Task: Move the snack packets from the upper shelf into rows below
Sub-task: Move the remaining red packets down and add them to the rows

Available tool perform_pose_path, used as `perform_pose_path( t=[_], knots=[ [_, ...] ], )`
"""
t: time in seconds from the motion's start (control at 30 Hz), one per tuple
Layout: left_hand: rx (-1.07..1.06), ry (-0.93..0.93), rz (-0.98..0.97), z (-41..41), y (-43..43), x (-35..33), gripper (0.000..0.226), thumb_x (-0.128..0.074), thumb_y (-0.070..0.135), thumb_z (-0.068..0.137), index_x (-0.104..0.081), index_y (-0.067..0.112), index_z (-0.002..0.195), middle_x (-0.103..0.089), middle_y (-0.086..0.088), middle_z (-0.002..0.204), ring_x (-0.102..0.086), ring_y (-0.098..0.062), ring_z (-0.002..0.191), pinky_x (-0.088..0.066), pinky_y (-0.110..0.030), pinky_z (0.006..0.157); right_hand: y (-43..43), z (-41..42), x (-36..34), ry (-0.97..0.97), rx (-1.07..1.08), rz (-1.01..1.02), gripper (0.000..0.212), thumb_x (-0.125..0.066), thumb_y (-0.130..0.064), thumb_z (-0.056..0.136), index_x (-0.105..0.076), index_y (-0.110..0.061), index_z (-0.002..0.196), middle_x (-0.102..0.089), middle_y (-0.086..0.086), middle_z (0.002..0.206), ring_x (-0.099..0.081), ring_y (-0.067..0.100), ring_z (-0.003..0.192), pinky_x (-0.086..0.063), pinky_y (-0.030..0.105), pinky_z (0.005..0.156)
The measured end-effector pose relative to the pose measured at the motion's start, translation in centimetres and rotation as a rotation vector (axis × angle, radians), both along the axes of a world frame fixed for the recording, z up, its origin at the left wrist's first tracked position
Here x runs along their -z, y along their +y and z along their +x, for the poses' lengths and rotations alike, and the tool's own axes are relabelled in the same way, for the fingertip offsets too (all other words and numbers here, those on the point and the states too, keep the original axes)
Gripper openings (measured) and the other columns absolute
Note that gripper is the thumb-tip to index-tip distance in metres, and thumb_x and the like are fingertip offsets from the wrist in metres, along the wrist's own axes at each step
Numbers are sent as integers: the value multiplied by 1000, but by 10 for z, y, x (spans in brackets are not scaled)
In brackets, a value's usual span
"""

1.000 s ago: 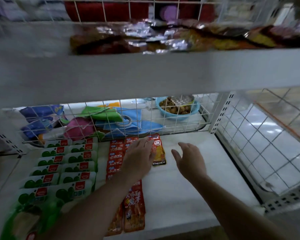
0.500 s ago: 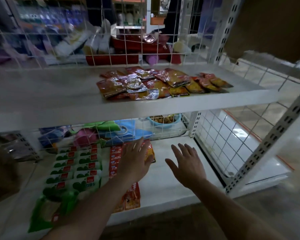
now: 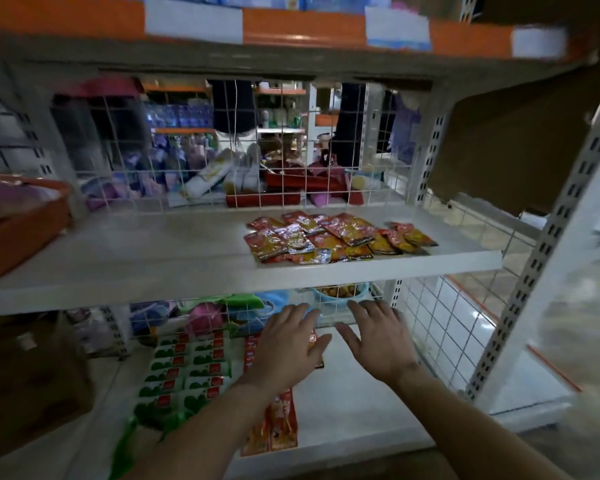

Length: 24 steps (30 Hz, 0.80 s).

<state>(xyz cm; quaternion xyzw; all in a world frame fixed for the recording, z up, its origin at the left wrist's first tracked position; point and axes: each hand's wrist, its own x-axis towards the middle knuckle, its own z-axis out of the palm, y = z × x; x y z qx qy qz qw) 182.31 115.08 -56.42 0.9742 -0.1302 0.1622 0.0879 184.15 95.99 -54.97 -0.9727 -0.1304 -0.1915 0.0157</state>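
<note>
Left grip (image 3: 288,344) empty over front-to-back packet row (image 3: 283,420)

red and yellow snack packets (image 3: 336,239), green and white packets (image 3: 184,372), orange basket (image 3: 18,220)

Before me, the crinkled red-and-yellow foil snack packets (image 3: 336,237) are glossy and catch the light on every wrinkle. They lie on the white upper shelf board (image 3: 153,258), which looks like smooth, matt painted metal. The white wire mesh back panel (image 3: 291,174) is thin coated wire, and the white perforated upright post (image 3: 548,271) is matt metal. Below, the green-and-white plastic-film packets (image 3: 184,372) and long red plastic-film strips (image 3: 281,420) have a softer sheen. The round blue bowl (image 3: 340,299) looks like smooth plastic. The pale floor tiles (image 3: 465,323) are glossy.
</note>
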Motion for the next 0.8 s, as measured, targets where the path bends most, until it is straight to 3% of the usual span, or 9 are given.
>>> perform_pose_path(
  t=[0.17,0.27,0.4,0.47,0.6,0.7,0.8],
  knots=[
    [160,-40,-48,-6,2,-41,55,-32,56,100,-49,23,140,-43,3,146,-36,-18,135,-37,-38,109,4,-3,-45,-155,-58,48,51,-32,-55,97,-71,-23,106,-74,-2,100,-67,20,98,-54,38,82],
    [246,-200,-68,-5,6,-68,49,-34,51,100,-60,18,125,-55,2,127,-46,-16,120,-42,-36,101,9,2,-67,-235,-127,112,44,-37,-47,99,-70,-19,94,-71,0,86,-66,21,80,-55,36,68],
    [81,-435,-106,16,24,-101,38,-41,43,99,-63,16,115,-59,-1,118,-52,-21,108,-45,-37,89,24,19,-92,-302,-175,217,38,-36,-39,100,-63,-14,91,-64,5,87,-58,26,83,-50,41,73],
    [-71,-383,-155,31,39,-115,37,-45,43,98,-62,14,116,-60,-4,117,-52,-24,106,-45,-38,87,36,30,-101,-293,-188,292,36,-39,-38,101,-63,-12,95,-65,8,92,-56,27,88,-48,41,80],
    [-299,-43,-427,56,70,-124,47,-52,50,96,-56,12,122,-58,-12,117,-58,-31,103,-51,-40,86,66,51,-114,-155,-209,397,27,-52,-30,99,-63,-9,112,-61,11,109,-53,28,104,-46,40,90],
    [-344,122,-498,66,79,-124,61,-56,63,88,-56,10,119,-63,-12,113,-61,-29,101,-52,-38,83,85,64,-119,-89,-206,437,29,-55,-28,97,-61,-8,118,-59,13,115,-51,29,109,-46,41,94],
    [-365,217,-533,76,84,-129,71,-58,69,84,-62,6,117,-65,-15,115,-60,-31,108,-52,-41,93,96,79,-117,83,-94,454,34,-55,-34,97,-59,-9,118,-60,13,113,-56,29,108,-48,40,94]
  ],
)
